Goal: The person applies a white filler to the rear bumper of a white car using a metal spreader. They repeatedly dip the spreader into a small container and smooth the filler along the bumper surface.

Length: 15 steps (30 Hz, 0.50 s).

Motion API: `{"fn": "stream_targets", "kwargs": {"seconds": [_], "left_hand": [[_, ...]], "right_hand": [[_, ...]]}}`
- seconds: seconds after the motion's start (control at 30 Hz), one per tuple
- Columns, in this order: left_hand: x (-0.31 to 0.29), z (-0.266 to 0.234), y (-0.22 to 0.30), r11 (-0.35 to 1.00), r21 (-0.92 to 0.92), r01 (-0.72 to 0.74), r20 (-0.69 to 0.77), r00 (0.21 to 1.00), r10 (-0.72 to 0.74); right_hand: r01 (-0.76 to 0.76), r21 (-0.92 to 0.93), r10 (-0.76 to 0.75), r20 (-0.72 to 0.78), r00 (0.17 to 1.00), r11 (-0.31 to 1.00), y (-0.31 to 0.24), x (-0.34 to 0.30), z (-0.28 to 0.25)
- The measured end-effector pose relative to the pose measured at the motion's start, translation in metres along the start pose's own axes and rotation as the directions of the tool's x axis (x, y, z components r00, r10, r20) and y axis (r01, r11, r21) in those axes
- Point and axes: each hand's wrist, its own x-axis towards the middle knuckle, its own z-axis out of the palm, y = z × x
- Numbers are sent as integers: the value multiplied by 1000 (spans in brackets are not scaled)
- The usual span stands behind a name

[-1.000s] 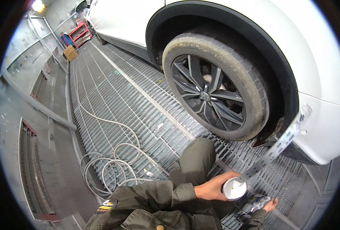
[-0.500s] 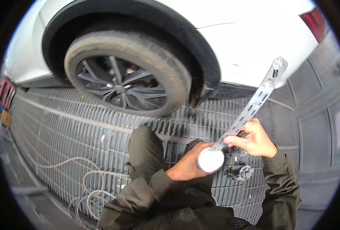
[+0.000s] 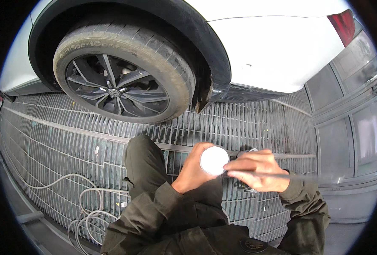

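My left hand (image 3: 190, 171) is wrapped around a small round cup (image 3: 213, 160) filled with something white, its top facing up toward me. In my right hand (image 3: 258, 169), just right of the cup, a long slotted metal strip (image 3: 309, 176) is pinched between thumb and fingers. The strip now lies nearly level, seen edge-on and blurred, with its long end pointing right. Its near end is at the cup's right rim; whether the tip dips into the white contents I cannot tell.
Ahead stands a white car (image 3: 273, 51) with a dusty wheel (image 3: 114, 92) and black arch trim. The floor is metal grating (image 3: 61, 127). A coiled hose (image 3: 90, 212) lies at the lower left. Grey panels (image 3: 337, 144) rise on the right. A small object (image 3: 244, 187) is half hidden below my right hand.
The strip has swung from pointing up and right to nearly level, turning edge-on. My right hand has rolled over and come in lower by the cup. The whole view has shifted slightly.
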Motion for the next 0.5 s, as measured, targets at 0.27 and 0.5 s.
{"fn": "stream_targets", "kwargs": {"seconds": [0.27, 0.5], "left_hand": [[-4, -5, 8, 992, 110, 65, -50, 997, -59], [-6, -5, 6, 972, 235, -11, -81, 996, 31]], "right_hand": [[158, -153, -171, -72, 983, 975, -3, 4, 8], [28, -42, -34, -141, 989, 999, -9, 1, 8]]}}
